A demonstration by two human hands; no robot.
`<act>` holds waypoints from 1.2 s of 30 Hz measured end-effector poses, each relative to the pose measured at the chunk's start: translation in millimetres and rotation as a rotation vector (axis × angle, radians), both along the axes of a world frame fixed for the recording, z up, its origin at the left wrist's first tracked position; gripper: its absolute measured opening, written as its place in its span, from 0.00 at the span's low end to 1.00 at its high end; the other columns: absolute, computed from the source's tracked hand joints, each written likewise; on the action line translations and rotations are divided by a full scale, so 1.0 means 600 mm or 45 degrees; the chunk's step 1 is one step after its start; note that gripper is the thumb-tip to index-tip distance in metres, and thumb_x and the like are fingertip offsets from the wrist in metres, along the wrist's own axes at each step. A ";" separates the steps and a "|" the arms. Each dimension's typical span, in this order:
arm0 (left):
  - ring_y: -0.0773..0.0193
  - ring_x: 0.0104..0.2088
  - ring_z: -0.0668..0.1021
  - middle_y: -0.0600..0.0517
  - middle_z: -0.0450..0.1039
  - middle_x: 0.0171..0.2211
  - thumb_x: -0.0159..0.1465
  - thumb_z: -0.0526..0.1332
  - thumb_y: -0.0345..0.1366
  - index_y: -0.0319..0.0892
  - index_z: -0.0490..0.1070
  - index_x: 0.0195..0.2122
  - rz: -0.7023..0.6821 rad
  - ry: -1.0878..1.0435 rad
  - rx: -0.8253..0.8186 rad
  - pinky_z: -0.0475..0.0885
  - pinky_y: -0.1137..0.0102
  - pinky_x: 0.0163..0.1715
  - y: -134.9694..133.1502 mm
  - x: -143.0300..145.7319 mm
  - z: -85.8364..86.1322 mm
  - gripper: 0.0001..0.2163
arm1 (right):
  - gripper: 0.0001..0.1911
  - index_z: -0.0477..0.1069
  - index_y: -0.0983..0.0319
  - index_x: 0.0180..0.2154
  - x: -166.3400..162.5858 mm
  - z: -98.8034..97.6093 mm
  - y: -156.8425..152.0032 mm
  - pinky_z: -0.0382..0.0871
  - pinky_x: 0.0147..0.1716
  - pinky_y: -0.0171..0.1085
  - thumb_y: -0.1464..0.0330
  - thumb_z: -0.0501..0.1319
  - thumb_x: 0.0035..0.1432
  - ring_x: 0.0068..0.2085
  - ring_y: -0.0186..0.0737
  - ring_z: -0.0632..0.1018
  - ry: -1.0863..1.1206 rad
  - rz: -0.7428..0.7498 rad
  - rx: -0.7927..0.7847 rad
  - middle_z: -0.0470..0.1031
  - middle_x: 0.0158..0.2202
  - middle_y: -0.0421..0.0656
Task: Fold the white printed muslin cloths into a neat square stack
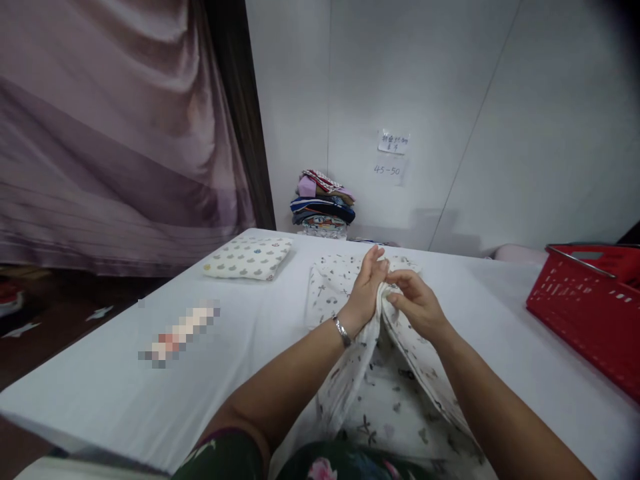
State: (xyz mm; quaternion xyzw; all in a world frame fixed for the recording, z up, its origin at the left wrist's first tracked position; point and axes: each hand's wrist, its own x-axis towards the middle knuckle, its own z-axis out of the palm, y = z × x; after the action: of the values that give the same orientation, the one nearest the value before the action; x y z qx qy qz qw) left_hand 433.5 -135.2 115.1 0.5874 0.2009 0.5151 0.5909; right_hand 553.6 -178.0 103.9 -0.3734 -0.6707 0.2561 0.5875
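Observation:
A white cloth with small dark prints [385, 400] lies on the white table [250, 333] in front of me and runs down to my lap. My left hand [367, 283], with a bracelet on the wrist, is slid under a raised fold of the cloth, fingers stretched forward. My right hand [417, 303] pinches the same fold from the right side. Both hands meet at the middle of the cloth.
A folded white cloth with grey prints [249, 258] lies at the far left of the table. A stack of folded clothes [323, 203] stands against the wall. A red plastic basket [585, 307] sits at the right edge. A blurred patch [177, 333] lies on the left.

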 end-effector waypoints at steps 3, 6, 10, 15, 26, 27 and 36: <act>0.61 0.54 0.66 0.47 0.56 0.59 0.63 0.52 0.48 0.47 0.56 0.56 0.102 0.055 0.032 0.62 0.66 0.51 0.019 0.006 -0.001 0.22 | 0.12 0.68 0.56 0.41 0.004 0.002 0.011 0.62 0.47 0.40 0.64 0.62 0.53 0.44 0.39 0.70 0.012 0.032 -0.031 0.70 0.40 0.42; 0.61 0.47 0.71 0.46 0.65 0.52 0.62 0.53 0.47 0.44 0.59 0.54 0.246 0.132 0.061 0.65 0.65 0.46 0.041 -0.004 0.015 0.21 | 0.10 0.70 0.58 0.39 0.007 0.014 0.023 0.62 0.45 0.39 0.64 0.62 0.53 0.42 0.38 0.70 -0.028 0.020 -0.039 0.71 0.38 0.41; 0.63 0.44 0.71 0.48 0.69 0.44 0.64 0.51 0.42 0.43 0.66 0.46 0.581 0.094 0.350 0.64 0.65 0.47 0.017 -0.059 0.043 0.13 | 0.09 0.69 0.59 0.36 0.006 0.039 0.036 0.65 0.36 0.35 0.63 0.62 0.53 0.35 0.35 0.71 0.075 0.021 -0.054 0.71 0.34 0.40; 0.62 0.41 0.73 0.48 0.73 0.39 0.64 0.49 0.37 0.43 0.69 0.42 -0.099 0.562 1.093 0.66 0.67 0.44 -0.117 -0.115 -0.014 0.11 | 0.11 0.69 0.59 0.35 0.000 0.070 0.043 0.63 0.27 0.32 0.61 0.64 0.51 0.28 0.32 0.69 0.103 0.035 -0.046 0.69 0.29 0.39; 0.55 0.34 0.75 0.45 0.74 0.34 0.51 0.59 0.57 0.37 0.70 0.36 -0.247 1.635 1.413 0.68 0.63 0.31 -0.193 -0.091 -0.194 0.25 | 0.15 0.67 0.60 0.32 0.009 0.147 0.067 0.64 0.25 0.31 0.57 0.65 0.48 0.27 0.30 0.70 0.126 -0.131 0.196 0.68 0.27 0.37; 0.55 0.33 0.75 0.45 0.73 0.33 0.51 0.60 0.55 0.37 0.70 0.35 -0.211 1.638 1.450 0.67 0.62 0.31 -0.194 -0.094 -0.191 0.24 | 0.15 0.67 0.60 0.32 0.014 0.162 0.073 0.65 0.25 0.31 0.57 0.65 0.48 0.27 0.30 0.70 0.142 -0.171 0.236 0.68 0.27 0.37; 0.57 0.30 0.74 0.46 0.73 0.26 0.52 0.63 0.46 0.35 0.68 0.40 0.037 1.685 1.650 0.61 0.53 0.47 -0.170 -0.149 -0.103 0.20 | 0.09 0.67 0.68 0.31 0.070 0.337 0.135 0.61 0.25 0.29 0.67 0.62 0.51 0.27 0.26 0.71 0.196 -0.597 0.437 0.69 0.26 0.38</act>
State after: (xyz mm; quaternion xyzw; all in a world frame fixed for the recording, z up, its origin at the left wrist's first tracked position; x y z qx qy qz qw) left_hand 344.3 -237.2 53.1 0.9751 0.1776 0.0938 -0.0945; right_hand 595.8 -97.3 306.3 -0.3928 -0.5530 0.0239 0.7344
